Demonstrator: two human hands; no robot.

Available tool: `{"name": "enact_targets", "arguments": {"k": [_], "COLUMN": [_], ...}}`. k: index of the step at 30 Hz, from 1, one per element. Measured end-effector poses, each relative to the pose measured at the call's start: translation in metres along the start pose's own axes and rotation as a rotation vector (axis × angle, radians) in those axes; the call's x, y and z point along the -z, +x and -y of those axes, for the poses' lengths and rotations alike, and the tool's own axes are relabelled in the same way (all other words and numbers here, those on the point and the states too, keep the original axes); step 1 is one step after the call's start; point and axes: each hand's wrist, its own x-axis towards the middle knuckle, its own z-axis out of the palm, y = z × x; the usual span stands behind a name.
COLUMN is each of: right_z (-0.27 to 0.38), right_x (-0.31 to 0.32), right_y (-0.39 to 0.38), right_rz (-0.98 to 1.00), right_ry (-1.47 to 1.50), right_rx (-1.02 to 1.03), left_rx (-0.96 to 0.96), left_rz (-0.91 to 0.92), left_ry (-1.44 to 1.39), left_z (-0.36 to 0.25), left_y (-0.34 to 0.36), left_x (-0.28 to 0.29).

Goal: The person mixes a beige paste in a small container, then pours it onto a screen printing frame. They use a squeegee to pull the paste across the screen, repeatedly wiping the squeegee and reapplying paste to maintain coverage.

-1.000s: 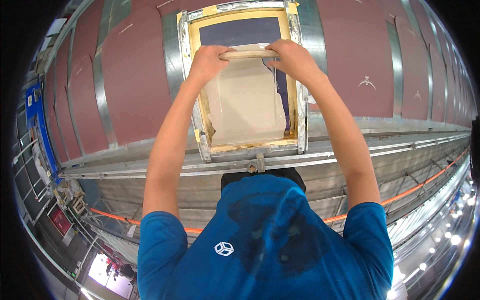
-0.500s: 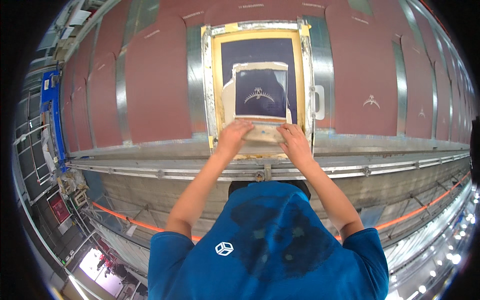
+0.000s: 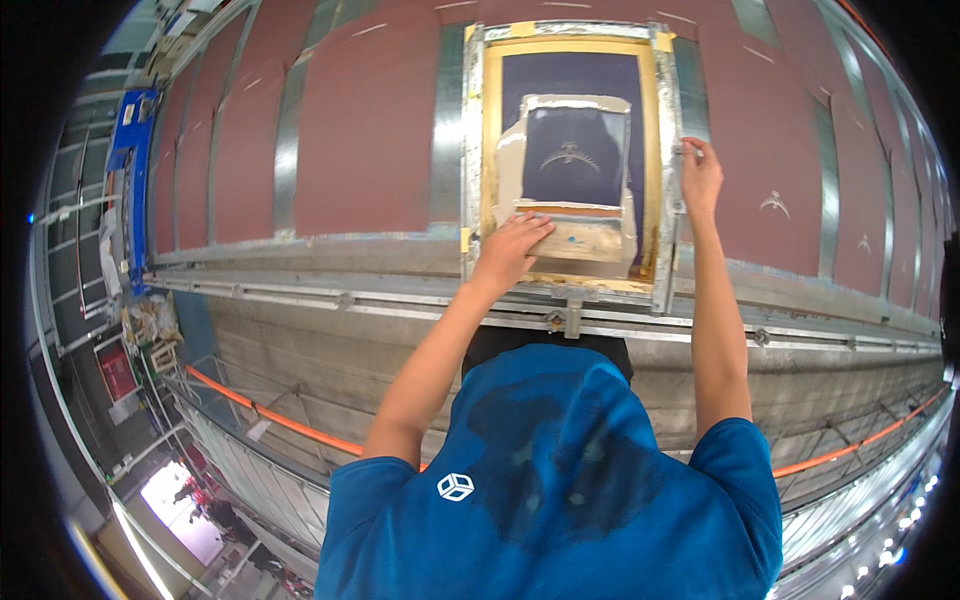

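Note:
A screen-printing frame with pale metal sides and yellow inner edges lies over the maroon fabric. In its dark mesh is a window with a pale crown-like design. A wide wooden squeegee rests across the near end of the mesh, below a brown strip of ink. My left hand grips the squeegee's left end, fingers over its top. At the frame's right side my right hand is closed around the side handle, which the fingers mostly hide.
Maroon fabric pieces lie in a row on the long table, with shiny metallic strips between them. One piece on the right bears a small pale print. A metal rail runs along the near edge, before my body. An orange bar lies lower.
My right hand has let go of the squeegee's right end and moved to the frame's right-side handle. My left hand stays on the squeegee. The whole view has shifted.

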Motion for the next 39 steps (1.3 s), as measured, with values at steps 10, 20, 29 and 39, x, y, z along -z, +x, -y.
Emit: {"name": "enact_targets", "arguments": {"k": [10, 20, 29, 39], "right_z": [0.137, 0.222, 0.209, 0.215], "right_x": [-0.164, -0.266, -0.293, -0.277], "right_y": [-0.103, -0.179, -0.174, -0.168], "right_rz": [-0.001, 0.025, 0.023, 0.202], "right_ry": [0.217, 0.189, 0.062, -0.055], "right_rx": [0.074, 0.026, 0.009, -0.129], "left_rx": [0.14, 0.11, 0.052, 0.001], "left_rz": [-0.102, -0.051, -0.039, -0.014], "left_ry": [0.058, 0.083, 0.109, 0.16], "left_z": [0.127, 0.24, 0.252, 0.271], "left_y": [-0.103, -0.183, -0.194, -0.18], "left_x": [0.132, 0.219, 0.227, 0.222]}}
